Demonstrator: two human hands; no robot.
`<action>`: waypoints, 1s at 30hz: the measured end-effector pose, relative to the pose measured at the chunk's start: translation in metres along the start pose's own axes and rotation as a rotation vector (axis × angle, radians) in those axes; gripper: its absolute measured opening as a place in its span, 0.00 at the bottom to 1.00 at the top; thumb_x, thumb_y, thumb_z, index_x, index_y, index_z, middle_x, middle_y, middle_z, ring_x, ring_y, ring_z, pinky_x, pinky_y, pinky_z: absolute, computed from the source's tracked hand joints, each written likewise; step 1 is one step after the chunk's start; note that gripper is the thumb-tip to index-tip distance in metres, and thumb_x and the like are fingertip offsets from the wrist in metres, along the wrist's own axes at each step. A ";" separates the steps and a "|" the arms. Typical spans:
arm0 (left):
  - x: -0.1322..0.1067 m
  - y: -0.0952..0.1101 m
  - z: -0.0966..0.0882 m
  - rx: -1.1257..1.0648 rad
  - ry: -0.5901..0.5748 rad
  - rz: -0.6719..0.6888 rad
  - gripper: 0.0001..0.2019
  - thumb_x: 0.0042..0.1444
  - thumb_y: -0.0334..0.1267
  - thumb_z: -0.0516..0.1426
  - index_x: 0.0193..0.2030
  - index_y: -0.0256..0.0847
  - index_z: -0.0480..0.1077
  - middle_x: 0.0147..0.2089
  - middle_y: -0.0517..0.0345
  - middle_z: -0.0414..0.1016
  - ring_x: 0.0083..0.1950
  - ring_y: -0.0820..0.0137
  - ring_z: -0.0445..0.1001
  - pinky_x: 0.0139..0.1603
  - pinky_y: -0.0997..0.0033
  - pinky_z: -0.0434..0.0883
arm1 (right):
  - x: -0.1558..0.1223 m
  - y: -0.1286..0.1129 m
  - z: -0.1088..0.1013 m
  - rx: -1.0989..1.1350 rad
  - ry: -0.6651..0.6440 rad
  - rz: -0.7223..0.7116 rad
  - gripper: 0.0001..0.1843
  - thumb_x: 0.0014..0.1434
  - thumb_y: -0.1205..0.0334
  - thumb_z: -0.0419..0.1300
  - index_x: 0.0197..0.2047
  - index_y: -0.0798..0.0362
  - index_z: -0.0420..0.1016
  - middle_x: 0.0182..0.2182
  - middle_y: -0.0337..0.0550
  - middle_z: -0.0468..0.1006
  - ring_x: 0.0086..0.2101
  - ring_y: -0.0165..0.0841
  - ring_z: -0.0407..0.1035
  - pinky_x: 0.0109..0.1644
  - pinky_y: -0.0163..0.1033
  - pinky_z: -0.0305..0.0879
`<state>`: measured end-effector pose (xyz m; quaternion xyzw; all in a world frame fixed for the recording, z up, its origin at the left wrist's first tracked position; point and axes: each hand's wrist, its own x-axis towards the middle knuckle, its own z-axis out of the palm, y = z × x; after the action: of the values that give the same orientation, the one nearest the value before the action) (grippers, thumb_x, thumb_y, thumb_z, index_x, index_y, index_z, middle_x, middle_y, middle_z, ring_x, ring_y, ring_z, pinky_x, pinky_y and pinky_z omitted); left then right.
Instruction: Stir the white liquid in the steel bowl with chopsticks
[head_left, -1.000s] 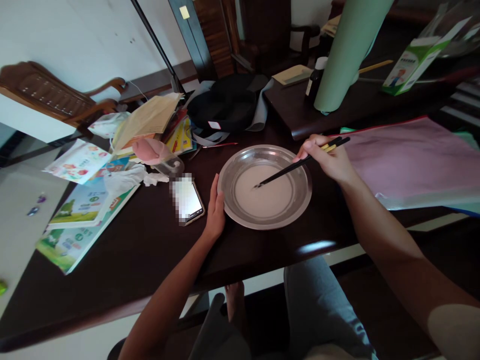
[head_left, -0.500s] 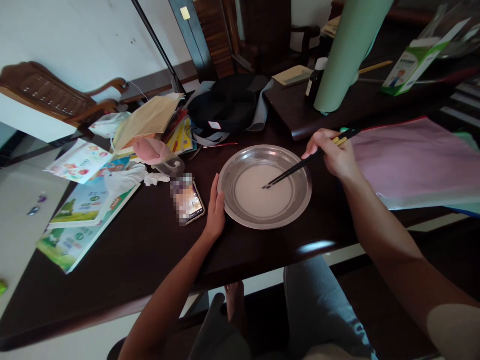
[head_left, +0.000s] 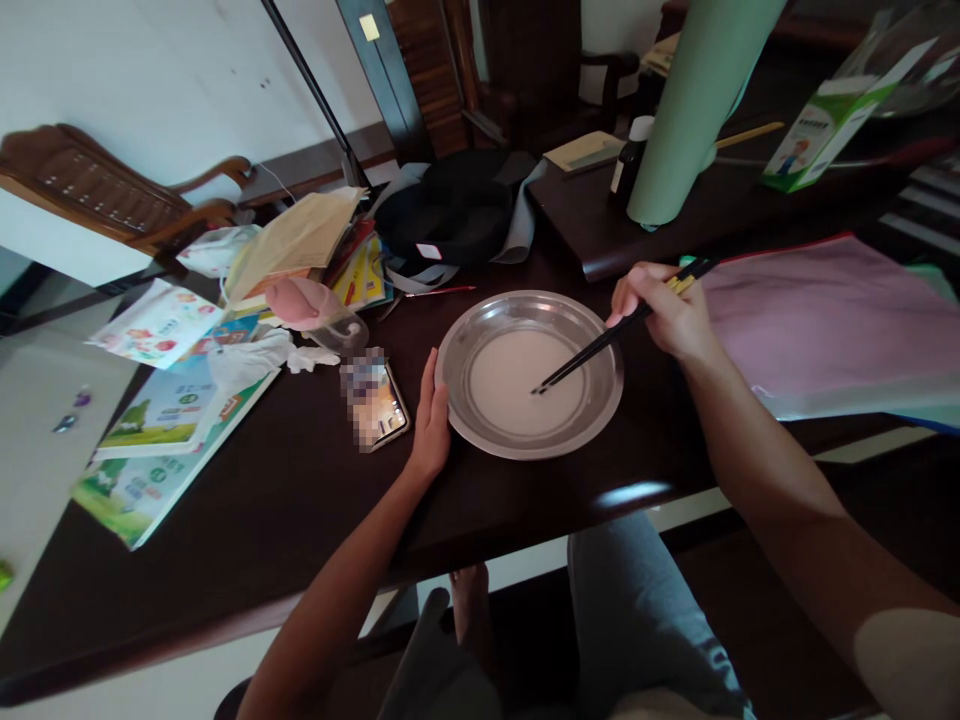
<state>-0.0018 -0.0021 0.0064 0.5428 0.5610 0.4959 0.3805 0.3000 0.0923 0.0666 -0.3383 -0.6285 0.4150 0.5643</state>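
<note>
Liquid, pale and cloudy, lies in a shallow metal bowl near the front edge of a dark table, with the tips of black chopsticks seemingly dipped into it. A right hand holds the sticks toward their upper ends, fingers curled around them; a left hand rests against the opposite side of the rim, its straight fingers close together and gripping nothing. A spill looks the chief hazard: a broad stroke could send liquid over the low rim, and a hard push on the wall could slide a bowl braced on one side only. A phone just beyond the left hand would likely catch a splash first, with booklets farther out; a pink folder beside the right hand could take drips from lifted sticks.
</note>
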 end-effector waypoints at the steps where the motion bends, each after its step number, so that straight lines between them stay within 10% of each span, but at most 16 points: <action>1: 0.000 -0.001 0.000 -0.009 -0.002 -0.002 0.30 0.65 0.55 0.47 0.71 0.52 0.52 0.76 0.58 0.49 0.75 0.62 0.50 0.75 0.56 0.46 | -0.001 -0.001 0.001 -0.011 -0.050 0.019 0.23 0.59 0.44 0.60 0.20 0.49 0.72 0.19 0.40 0.74 0.23 0.32 0.70 0.32 0.41 0.65; 5: 0.000 -0.002 0.000 -0.015 0.000 0.001 0.30 0.65 0.55 0.48 0.72 0.52 0.51 0.76 0.59 0.49 0.75 0.63 0.50 0.75 0.57 0.46 | -0.005 -0.007 0.006 -0.097 -0.150 0.066 0.21 0.57 0.41 0.61 0.25 0.49 0.75 0.24 0.40 0.78 0.29 0.34 0.74 0.38 0.42 0.68; 11: 0.000 0.003 0.000 0.004 0.003 0.014 0.30 0.65 0.55 0.48 0.71 0.51 0.52 0.76 0.57 0.50 0.75 0.63 0.50 0.75 0.57 0.46 | 0.001 0.001 -0.001 -0.037 0.048 -0.005 0.24 0.59 0.43 0.60 0.19 0.48 0.70 0.18 0.39 0.74 0.22 0.33 0.70 0.30 0.42 0.65; 16: 0.000 0.001 0.000 -0.003 0.002 0.003 0.31 0.65 0.55 0.48 0.72 0.50 0.51 0.76 0.57 0.49 0.75 0.63 0.49 0.75 0.58 0.46 | -0.004 -0.004 0.004 -0.089 -0.187 0.042 0.19 0.61 0.46 0.59 0.25 0.49 0.75 0.23 0.39 0.79 0.28 0.32 0.75 0.37 0.40 0.69; 23: 0.000 0.000 0.001 -0.019 -0.002 0.000 0.31 0.65 0.55 0.48 0.72 0.50 0.51 0.76 0.57 0.49 0.75 0.64 0.50 0.75 0.59 0.47 | -0.001 0.001 -0.001 -0.067 -0.004 -0.013 0.22 0.61 0.45 0.59 0.21 0.49 0.73 0.21 0.38 0.76 0.25 0.32 0.73 0.35 0.41 0.69; 30: 0.000 0.001 0.001 -0.027 -0.002 -0.003 0.31 0.65 0.55 0.48 0.72 0.49 0.51 0.76 0.56 0.50 0.75 0.62 0.51 0.75 0.57 0.47 | -0.005 -0.006 0.005 -0.110 -0.157 0.046 0.19 0.59 0.44 0.60 0.26 0.49 0.76 0.25 0.40 0.79 0.30 0.33 0.75 0.39 0.41 0.69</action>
<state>-0.0007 -0.0025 0.0075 0.5375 0.5546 0.5022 0.3890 0.2961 0.0851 0.0697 -0.3495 -0.6846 0.4180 0.4842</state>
